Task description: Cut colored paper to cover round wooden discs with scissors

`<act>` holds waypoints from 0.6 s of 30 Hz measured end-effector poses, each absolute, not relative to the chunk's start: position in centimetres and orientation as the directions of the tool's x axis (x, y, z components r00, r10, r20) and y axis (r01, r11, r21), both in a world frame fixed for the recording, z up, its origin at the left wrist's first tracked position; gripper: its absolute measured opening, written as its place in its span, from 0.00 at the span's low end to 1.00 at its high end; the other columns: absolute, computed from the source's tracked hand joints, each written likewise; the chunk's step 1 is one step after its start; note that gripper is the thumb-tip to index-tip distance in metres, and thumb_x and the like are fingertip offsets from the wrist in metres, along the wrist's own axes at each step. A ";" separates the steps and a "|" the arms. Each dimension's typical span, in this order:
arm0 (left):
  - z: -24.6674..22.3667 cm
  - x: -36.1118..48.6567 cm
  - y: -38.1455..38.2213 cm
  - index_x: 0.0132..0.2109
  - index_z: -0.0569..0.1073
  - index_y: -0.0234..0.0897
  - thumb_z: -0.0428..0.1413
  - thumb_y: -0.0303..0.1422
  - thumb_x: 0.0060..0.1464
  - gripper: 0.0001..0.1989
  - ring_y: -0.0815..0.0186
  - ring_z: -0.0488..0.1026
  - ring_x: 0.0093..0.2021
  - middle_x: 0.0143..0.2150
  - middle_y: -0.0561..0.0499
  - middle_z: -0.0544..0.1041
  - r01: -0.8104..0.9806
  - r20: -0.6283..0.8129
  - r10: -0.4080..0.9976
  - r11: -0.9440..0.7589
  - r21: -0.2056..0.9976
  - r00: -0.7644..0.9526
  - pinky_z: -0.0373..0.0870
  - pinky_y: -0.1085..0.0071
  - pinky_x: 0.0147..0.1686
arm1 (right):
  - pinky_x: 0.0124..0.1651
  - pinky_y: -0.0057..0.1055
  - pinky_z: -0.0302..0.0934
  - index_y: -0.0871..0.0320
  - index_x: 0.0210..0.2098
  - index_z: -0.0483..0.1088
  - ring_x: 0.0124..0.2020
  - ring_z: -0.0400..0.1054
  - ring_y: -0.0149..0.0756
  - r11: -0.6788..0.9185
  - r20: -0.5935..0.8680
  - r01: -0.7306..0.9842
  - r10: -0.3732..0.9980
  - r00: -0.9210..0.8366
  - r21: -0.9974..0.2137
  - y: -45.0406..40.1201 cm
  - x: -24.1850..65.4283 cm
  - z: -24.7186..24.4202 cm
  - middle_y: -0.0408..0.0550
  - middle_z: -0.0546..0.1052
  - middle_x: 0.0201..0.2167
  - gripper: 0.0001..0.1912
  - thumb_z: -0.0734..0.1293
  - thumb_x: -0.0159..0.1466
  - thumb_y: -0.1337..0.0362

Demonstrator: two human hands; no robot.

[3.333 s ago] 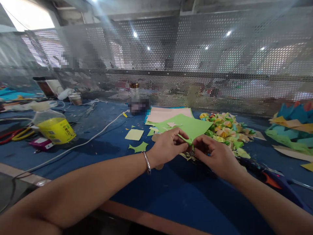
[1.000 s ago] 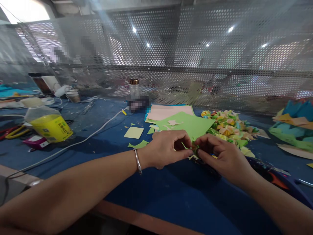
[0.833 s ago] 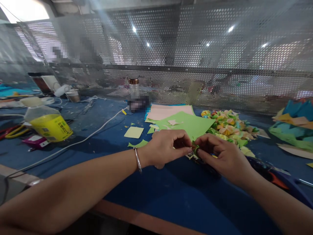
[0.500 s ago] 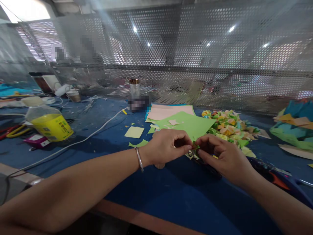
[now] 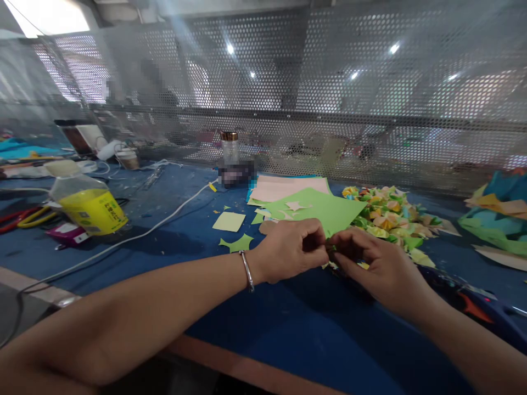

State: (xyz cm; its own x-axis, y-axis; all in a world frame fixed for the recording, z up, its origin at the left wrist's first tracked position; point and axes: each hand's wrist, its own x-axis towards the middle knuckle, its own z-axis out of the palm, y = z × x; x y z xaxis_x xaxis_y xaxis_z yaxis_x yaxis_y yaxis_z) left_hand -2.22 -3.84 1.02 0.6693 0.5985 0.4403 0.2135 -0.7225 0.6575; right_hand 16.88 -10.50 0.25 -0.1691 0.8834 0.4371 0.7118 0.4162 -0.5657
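My left hand (image 5: 290,251), with a silver bracelet at the wrist, is pinched at a small green paper piece (image 5: 330,247) between the two hands. My right hand (image 5: 370,258) grips the same piece from the other side; fingers hide most of it. Behind them lies a large green sheet (image 5: 337,208) with a pale star-shaped cutout (image 5: 295,206) on it. A pile of folded yellow, green and peach paper pieces (image 5: 387,219) sits right behind my right hand. A pale yellow square (image 5: 229,221) and a green scrap (image 5: 237,243) lie to the left.
At the left are a bottle with a yellow label (image 5: 94,211), a purple box (image 5: 68,234) and a white cable (image 5: 152,235). A dark blue tool with an orange trigger (image 5: 475,307) lies by my right forearm. A perforated metal screen (image 5: 263,82) stands behind.
My left hand has moved slightly right, its fingers now closer to my right hand. The reddish bit seen at its fingertips is now hidden. The view has shifted slightly.
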 end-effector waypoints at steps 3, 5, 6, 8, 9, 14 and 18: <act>1.6 -2.5 -4.0 0.31 0.69 0.37 0.56 0.29 0.50 0.03 0.72 0.67 0.27 0.25 0.57 0.71 0.212 0.398 0.623 -0.678 0.704 0.674 0.61 0.75 0.28 | 0.32 0.30 0.66 0.54 0.38 0.74 0.30 0.73 0.37 0.430 0.464 0.734 0.868 -0.176 -0.526 -10.7 16.8 0.3 0.46 0.80 0.32 0.07 0.65 0.65 0.61; 1.9 -2.7 -4.0 0.31 0.69 0.37 0.56 0.29 0.49 0.02 0.72 0.66 0.26 0.25 0.57 0.70 0.203 0.367 0.612 -0.664 0.720 0.701 0.61 0.75 0.27 | 0.33 0.31 0.66 0.53 0.36 0.74 0.30 0.73 0.37 0.449 0.480 0.737 0.856 -0.193 -0.505 -10.8 16.8 0.4 0.46 0.81 0.32 0.06 0.65 0.65 0.61; 2.1 -2.8 -4.0 0.31 0.69 0.37 0.56 0.29 0.49 0.02 0.72 0.66 0.26 0.25 0.57 0.70 0.199 0.353 0.604 -0.660 0.725 0.715 0.61 0.75 0.27 | 0.33 0.31 0.66 0.53 0.35 0.74 0.30 0.73 0.37 0.458 0.486 0.738 0.850 -0.202 -0.496 -10.8 16.7 0.4 0.46 0.80 0.31 0.07 0.65 0.65 0.61; 2.2 -2.9 -4.0 0.31 0.70 0.37 0.56 0.29 0.49 0.02 0.72 0.66 0.26 0.25 0.57 0.71 0.191 0.337 0.598 -0.647 0.738 0.727 0.61 0.76 0.27 | 0.33 0.31 0.66 0.53 0.34 0.74 0.29 0.73 0.37 0.475 0.503 0.739 0.838 -0.214 -0.478 -10.8 16.7 0.4 0.45 0.79 0.29 0.07 0.65 0.65 0.60; 2.2 -2.9 -3.9 0.31 0.70 0.37 0.56 0.30 0.49 0.02 0.72 0.67 0.27 0.25 0.57 0.71 0.184 0.331 0.599 -0.637 0.748 0.729 0.62 0.76 0.27 | 0.33 0.31 0.66 0.52 0.35 0.74 0.29 0.73 0.37 0.482 0.514 0.739 0.830 -0.215 -0.470 -10.9 16.8 0.4 0.45 0.79 0.29 0.07 0.65 0.65 0.60; 2.0 -2.9 -3.8 0.31 0.70 0.37 0.57 0.31 0.49 0.03 0.72 0.68 0.27 0.26 0.56 0.73 0.157 0.329 0.613 -0.604 0.782 0.718 0.63 0.75 0.27 | 0.34 0.31 0.67 0.52 0.37 0.76 0.31 0.75 0.37 0.514 0.570 0.746 0.791 -0.222 -0.423 -10.8 16.9 0.1 0.45 0.81 0.32 0.07 0.65 0.66 0.63; 1.8 -2.8 -3.7 0.31 0.70 0.36 0.57 0.31 0.49 0.03 0.73 0.66 0.26 0.25 0.57 0.71 0.170 0.332 0.625 -0.606 0.777 0.706 0.62 0.75 0.26 | 0.34 0.31 0.68 0.52 0.38 0.76 0.33 0.77 0.39 0.511 0.570 0.759 0.789 -0.229 -0.402 -10.9 17.0 -0.1 0.46 0.82 0.34 0.08 0.64 0.67 0.63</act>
